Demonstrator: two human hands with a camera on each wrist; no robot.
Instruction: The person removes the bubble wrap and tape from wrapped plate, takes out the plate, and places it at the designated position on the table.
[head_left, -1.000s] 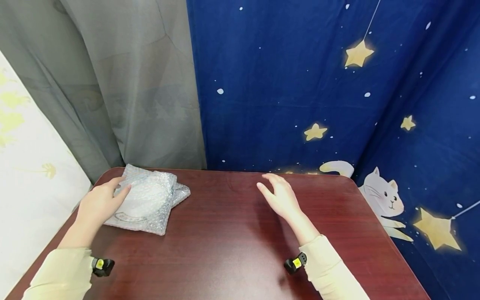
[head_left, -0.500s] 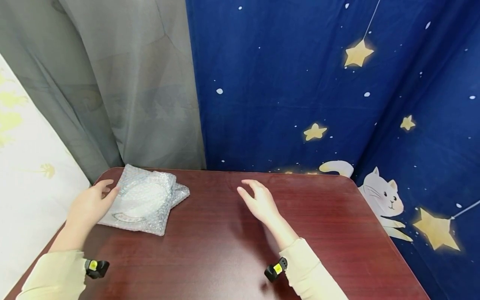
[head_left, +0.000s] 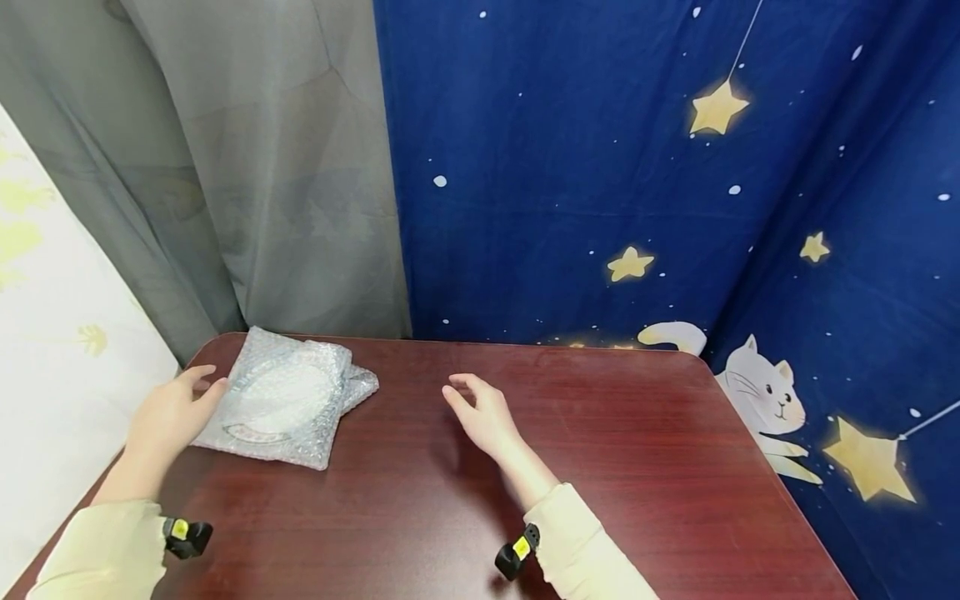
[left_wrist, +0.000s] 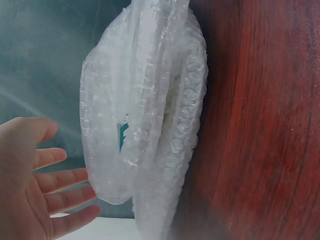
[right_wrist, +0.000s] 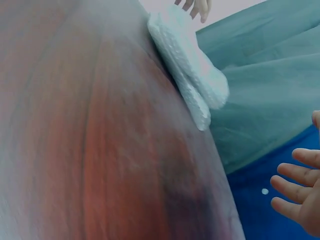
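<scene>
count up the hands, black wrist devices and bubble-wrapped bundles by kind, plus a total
Hands: 2 (left hand, right hand)
Black wrist devices: 2 (left device, right device)
Bubble-wrapped bundle: 1 (how many items inside, I cannot tell)
Total: 5

Bubble-wrap package (head_left: 283,400) on the table (head_left: 645,467) between left hand (head_left: 167,414) and right hand (head_left: 483,418), curtains (head_left: 322,183) behind
</scene>
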